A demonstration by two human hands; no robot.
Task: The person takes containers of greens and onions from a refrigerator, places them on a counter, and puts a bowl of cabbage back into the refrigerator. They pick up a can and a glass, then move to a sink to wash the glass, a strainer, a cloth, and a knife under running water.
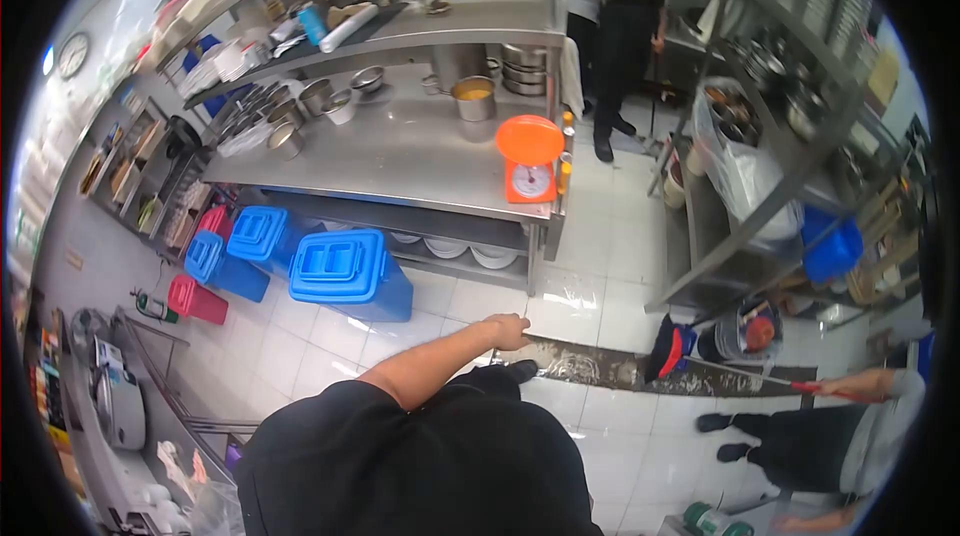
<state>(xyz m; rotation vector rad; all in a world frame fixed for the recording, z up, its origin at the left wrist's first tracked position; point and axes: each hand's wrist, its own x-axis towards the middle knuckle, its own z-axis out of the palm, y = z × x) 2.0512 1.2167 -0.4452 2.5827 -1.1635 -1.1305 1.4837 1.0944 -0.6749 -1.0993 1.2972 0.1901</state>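
Head view: the nearest thing to the left hand (510, 329) is the dark wet floor strip (620, 368). Strip starts just below and right of the hand in frame, long axis running off to the right, roughly crosswise to the body, with a slight tilt. Pale foam or residue on it near the hand end. Left forearm reaches across from the left, hand above floor level. Fingers look bent; can't tell if the grip is fully clenched or around something. Right hand is out of frame, so its grip can't be told; left is the only one seen near the strip. A dark shoe (520, 370) sits by the strip's near end.

Further along the strip: broom head (665, 348), bristles dark, red and blue trim. Its handle runs right to a co-worker's hand (850, 385). Bucket (735, 334) beside the strip, on the far side.

Around: white floor tiles (630, 311) both sides. Lidded blue bin (385, 296) upright, left of the hand and beyond the forearm. Past it, steel surface (370, 168) carries an orange scale (530, 181) near its right end and a pot (474, 96) with yellow contents. Steel rack (720, 257) to the right. Another person (630, 46) stands at the back, past the surface.
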